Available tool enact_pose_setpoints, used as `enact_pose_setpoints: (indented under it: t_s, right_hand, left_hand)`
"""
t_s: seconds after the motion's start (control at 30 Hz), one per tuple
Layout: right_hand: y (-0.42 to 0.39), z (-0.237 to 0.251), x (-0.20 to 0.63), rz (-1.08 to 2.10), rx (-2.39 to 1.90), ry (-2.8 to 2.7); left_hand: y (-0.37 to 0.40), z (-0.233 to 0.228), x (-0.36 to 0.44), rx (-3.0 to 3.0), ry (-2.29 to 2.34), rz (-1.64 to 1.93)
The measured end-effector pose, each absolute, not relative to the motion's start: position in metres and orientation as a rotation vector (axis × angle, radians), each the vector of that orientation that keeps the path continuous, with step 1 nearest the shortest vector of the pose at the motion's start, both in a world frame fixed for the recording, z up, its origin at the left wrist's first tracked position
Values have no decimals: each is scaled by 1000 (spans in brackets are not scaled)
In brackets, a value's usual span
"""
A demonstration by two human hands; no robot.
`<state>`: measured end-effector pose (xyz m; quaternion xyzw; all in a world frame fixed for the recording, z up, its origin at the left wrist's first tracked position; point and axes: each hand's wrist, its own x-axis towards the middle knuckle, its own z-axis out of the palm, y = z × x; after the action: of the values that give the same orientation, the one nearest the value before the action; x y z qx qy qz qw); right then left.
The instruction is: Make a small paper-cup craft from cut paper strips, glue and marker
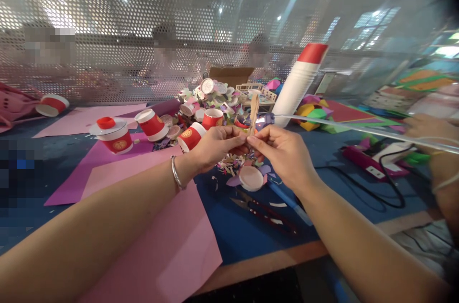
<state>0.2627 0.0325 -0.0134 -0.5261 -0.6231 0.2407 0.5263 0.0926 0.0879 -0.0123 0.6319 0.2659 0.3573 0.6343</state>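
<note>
Tan strip (pixel 254 111) stands upright, base pinched by left hand (pixel 217 147) and right hand (pixel 287 154); scissors (pixel 248 206) lie on blue tabletop (pixel 233 241).

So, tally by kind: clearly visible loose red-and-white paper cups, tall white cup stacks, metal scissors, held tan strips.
Loose red-and-white paper cups: 5
Tall white cup stack: 1
Metal scissors: 1
Held tan strip: 1
Total: 8

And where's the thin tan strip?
In the head view, the thin tan strip stands up just right of centre, where the left hand and right hand meet, left of the tall leaning stack of white paper cups topped with red.
</note>
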Motion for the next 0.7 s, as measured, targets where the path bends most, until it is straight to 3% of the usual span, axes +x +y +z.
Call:
enact_pose_setpoints:
  t_s: [0.47,0.7]
  right_hand:
    - [34,-17,265,399,-1374,-1568]
    - [31,-12,263,340,-1439,-1671]
  left_hand:
    - [108,9,64,2239,1237,1015]
    - [108,-4,66,2517,1395,717]
